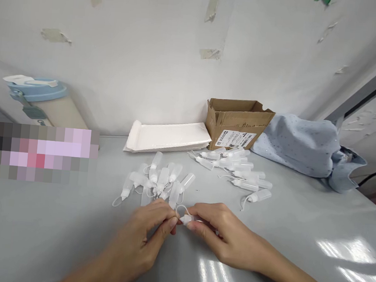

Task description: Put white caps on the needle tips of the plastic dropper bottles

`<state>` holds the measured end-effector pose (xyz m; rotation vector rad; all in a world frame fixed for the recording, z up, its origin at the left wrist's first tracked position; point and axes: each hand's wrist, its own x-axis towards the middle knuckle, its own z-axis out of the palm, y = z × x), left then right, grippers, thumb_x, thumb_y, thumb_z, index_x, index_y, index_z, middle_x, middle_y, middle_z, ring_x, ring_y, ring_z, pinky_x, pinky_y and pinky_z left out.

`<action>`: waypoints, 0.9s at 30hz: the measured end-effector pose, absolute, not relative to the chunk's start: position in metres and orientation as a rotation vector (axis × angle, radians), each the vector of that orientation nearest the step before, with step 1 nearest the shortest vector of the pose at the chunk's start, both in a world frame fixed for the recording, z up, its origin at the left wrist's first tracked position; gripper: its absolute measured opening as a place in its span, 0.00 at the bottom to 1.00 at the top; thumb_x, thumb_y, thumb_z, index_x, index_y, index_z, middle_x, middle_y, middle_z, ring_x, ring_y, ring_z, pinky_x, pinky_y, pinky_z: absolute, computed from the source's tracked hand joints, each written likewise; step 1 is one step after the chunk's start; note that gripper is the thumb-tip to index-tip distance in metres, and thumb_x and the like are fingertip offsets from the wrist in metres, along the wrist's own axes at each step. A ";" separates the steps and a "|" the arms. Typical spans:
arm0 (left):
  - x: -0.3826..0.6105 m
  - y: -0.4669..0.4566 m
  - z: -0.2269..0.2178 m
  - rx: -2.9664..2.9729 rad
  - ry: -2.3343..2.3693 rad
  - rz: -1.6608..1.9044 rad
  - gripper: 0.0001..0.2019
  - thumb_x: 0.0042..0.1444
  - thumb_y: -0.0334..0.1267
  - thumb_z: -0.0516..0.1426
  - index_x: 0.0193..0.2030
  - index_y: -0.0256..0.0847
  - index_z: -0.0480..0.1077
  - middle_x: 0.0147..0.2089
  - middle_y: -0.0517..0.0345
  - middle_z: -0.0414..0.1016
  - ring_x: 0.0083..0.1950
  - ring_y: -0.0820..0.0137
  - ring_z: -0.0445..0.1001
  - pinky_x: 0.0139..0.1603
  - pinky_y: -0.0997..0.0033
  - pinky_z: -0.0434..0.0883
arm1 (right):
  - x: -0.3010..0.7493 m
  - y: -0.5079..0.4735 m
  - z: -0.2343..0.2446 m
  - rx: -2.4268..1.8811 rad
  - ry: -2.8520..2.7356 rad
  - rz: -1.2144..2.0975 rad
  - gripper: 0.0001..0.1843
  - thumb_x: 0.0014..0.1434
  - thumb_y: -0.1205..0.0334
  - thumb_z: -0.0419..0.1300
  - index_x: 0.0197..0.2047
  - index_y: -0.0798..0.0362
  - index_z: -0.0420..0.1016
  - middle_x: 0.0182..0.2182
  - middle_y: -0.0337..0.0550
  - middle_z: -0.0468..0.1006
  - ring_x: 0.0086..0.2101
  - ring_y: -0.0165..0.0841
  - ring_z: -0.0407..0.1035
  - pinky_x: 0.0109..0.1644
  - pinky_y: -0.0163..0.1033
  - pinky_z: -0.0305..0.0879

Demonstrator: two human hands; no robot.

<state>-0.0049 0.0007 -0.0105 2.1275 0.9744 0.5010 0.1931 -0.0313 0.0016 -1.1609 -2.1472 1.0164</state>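
Low over the grey table (pixel 281 237), my two hands meet around one small translucent dropper bottle (pixel 188 220). My right hand (pixel 219 233) wraps the bottle's body, fingers closed. My left hand (pixel 147 234) pinches at the bottle's white tip and its tethered cap loop. Just behind my hands lies a pile of several similar bottles (pixel 161 180). A second pile of bottles (pixel 238 169) lies further back to the right, in front of an open cardboard box (pixel 237 123).
A stack of white padded envelopes (pixel 167 137) lies against the wall left of the box. A light blue cloth (pixel 302 144) is bunched at the right. A beige jug with a blue lid (pixel 43 100) stands at the left. The table's right edge runs diagonally.
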 end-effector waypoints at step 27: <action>-0.007 0.001 -0.005 2.045 1.022 0.422 0.14 0.59 0.39 0.49 0.26 0.41 0.68 0.26 0.63 0.70 0.30 0.72 0.69 0.33 0.74 0.65 | 0.193 -0.030 -0.004 -1.168 -2.249 0.925 0.10 0.63 0.67 0.50 0.38 0.57 0.72 0.30 0.42 0.75 0.30 0.30 0.67 0.36 0.33 0.60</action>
